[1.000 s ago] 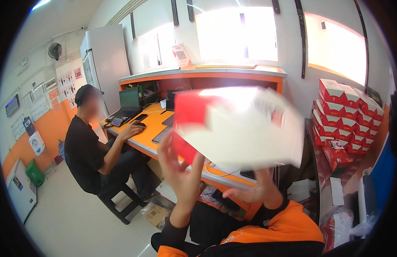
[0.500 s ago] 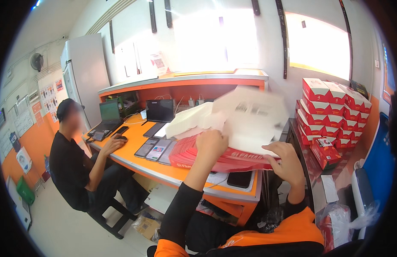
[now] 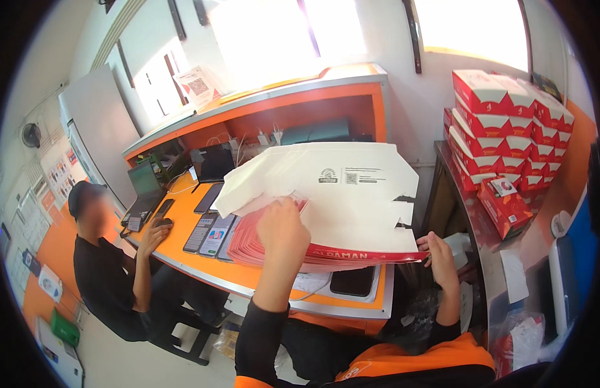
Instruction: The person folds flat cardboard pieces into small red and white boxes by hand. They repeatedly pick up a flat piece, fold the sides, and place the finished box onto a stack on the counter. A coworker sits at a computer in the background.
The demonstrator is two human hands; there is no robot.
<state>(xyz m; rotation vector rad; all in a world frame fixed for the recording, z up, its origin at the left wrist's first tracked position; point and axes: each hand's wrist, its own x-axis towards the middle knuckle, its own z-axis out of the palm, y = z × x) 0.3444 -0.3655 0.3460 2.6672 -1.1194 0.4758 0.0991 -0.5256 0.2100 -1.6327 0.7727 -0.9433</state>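
Note:
Across the orange desk lies a stack of flat red-and-white carton blanks, fanned at its left end. The top flat carton blank has its white inner side up, with small dark print and cut-out slots at its right end. My left hand is closed on the blank's near left part, its fingertips partly hidden behind the hand. At the right end, the fingers of my right hand pinch the narrow red edge. A dark phone lies just in front of the stack.
Several phones and two laptops are left of the stack. A person in black sits there, hand on a mouse. Folded red-and-white boxes are piled on the right side table. A shelf rises behind the desk.
The top blank, blurred and tilted before, now lies flatter and extends further right over the stack. My left hand has moved left and down, and my right hand lower. The whole view has shifted.

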